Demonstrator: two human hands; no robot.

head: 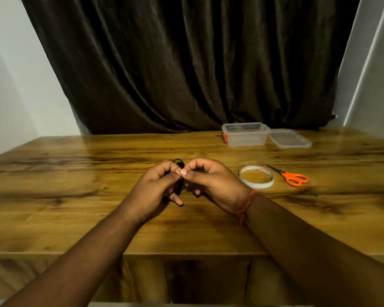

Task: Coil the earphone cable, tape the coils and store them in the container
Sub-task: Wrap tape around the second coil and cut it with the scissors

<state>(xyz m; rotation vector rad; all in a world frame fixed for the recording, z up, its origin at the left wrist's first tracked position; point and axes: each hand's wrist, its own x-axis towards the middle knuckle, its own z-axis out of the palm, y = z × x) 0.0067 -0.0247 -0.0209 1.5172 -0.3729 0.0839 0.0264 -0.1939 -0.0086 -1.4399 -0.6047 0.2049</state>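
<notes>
Both hands meet above the middle of the wooden table [75, 165]. My left hand [157, 187] grips a black coiled earphone cable [180, 173]; a loop of it sticks out above the fingers and most of it is hidden between the hands. My right hand [211, 182] pinches the same coil with thumb and forefinger; whether a piece of tape is under the thumb cannot be told. A roll of clear tape [256, 176] lies flat to the right of my right hand. An open clear plastic container [245, 134] stands at the back right, its lid [289, 138] beside it.
Orange-handled scissors [292, 177] lie just right of the tape roll. A dark curtain [186, 63] hangs behind the table's far edge. The table's near edge runs under my forearms.
</notes>
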